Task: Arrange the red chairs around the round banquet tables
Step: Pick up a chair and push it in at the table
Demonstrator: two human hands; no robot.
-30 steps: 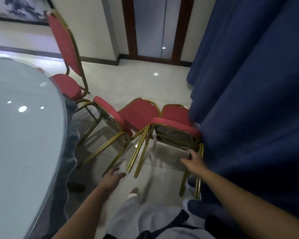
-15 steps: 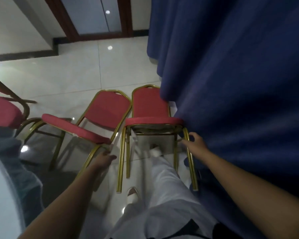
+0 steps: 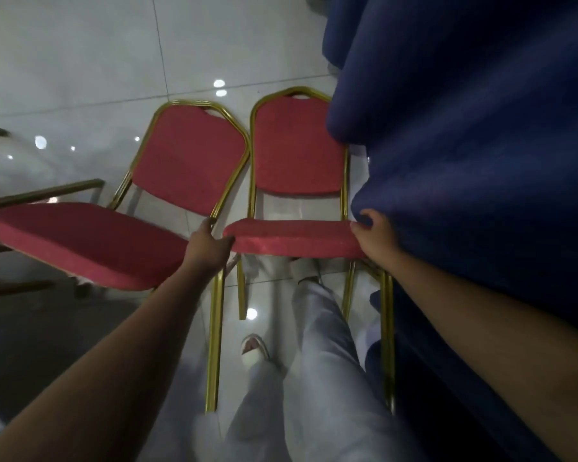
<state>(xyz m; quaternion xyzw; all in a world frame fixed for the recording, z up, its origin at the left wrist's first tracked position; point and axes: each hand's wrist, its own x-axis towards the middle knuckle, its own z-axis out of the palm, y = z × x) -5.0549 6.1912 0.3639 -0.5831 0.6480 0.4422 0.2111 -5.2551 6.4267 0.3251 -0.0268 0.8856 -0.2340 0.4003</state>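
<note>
Red chair (image 3: 294,238) lies tipped on its back on the tiled floor (image 3: 80,61), its seat held at both ends: the left hand (image 3: 211,248) curls round the seat's left corner and the right hand (image 3: 377,240) clasps the right corner, close against the blue cloth (image 3: 464,161). Beyond the grip lies the backrest; nearer than the grip the gold legs (image 3: 214,345) point back toward the person. Just left of the left hand a second chair (image 3: 80,241) lies the same way, close alongside. To stand it up well, I judge, raise both corners evenly, let it pivot onto its legs, and keep the right side free of the cloth so no fold snags. No brand, label or writing can be read
</note>
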